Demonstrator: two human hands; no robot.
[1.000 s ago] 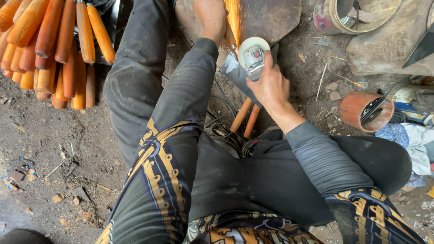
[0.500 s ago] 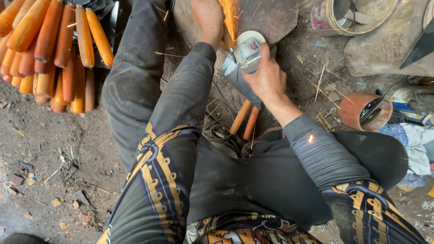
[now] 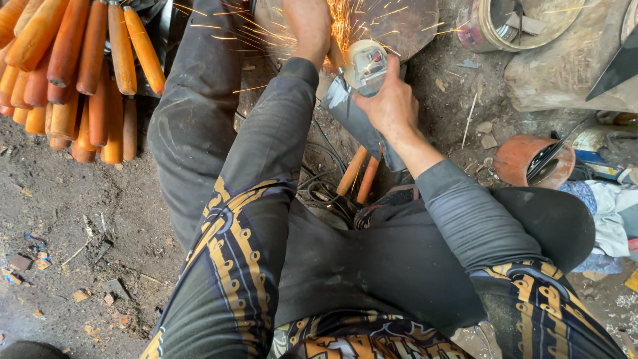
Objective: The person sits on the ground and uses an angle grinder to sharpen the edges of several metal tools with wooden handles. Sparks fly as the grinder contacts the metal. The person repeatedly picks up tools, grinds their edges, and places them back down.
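Note:
My right hand (image 3: 391,105) grips a grey angle grinder (image 3: 355,90) with a pale round head, pressed down at the top middle. Orange sparks (image 3: 345,20) fly up and to the left from under it. My left hand (image 3: 307,25) reaches past the grinder and holds a workpiece against a round wooden block (image 3: 405,26); the piece itself is hidden by the hand and the sparks. Both arms wear grey sleeves with gold chain patterns.
A stack of several orange wooden handles (image 3: 73,66) lies at the top left on dirt ground. Two more orange handles (image 3: 357,176) lie between my knees beside dark cables. A rusty tin (image 3: 531,159) sits right, a bucket (image 3: 512,23) top right.
Sparks now spray widely from the grinder, where a second ago there were none. Both hands have stayed at the block, with the camera shifted slightly.

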